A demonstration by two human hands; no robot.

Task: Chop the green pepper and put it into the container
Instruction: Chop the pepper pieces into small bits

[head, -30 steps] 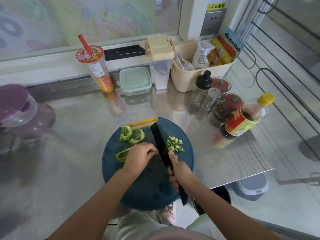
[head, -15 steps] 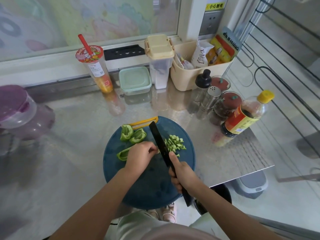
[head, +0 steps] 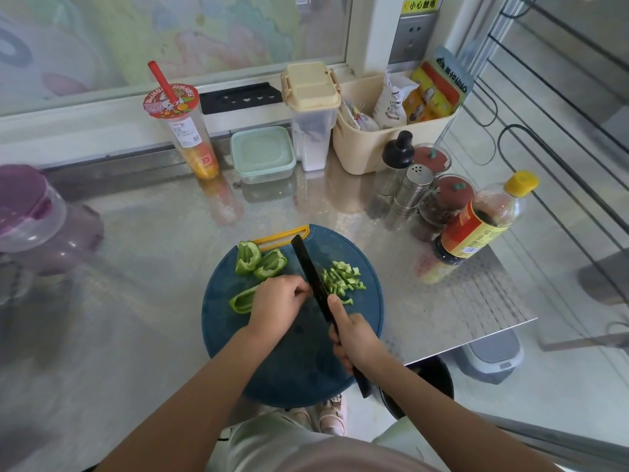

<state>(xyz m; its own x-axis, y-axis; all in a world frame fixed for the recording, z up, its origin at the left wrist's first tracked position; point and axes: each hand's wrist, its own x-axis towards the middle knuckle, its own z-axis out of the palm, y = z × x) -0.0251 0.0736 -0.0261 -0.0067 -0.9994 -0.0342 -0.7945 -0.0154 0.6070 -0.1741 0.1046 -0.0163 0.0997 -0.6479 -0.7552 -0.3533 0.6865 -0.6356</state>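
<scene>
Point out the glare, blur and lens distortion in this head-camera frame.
Head view: daylight glares off the steel counter, which mirrors the drink cup; the wide-angle lens bows the window sill; edges soften, so the purple jug at left is blurred; cutting board, knife and diced pepper are sharp.

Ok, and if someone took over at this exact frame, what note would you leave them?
Left hand: holds the pepper strip down, fingertips beside the blade.
Right hand: grips the knife, blade across the cutting board.
Done: diced pile right of the blade.
To do: finish the strip, chop the two pepper chunks, move everything into a container; the mint-lidded container at the back is closed.
</scene>
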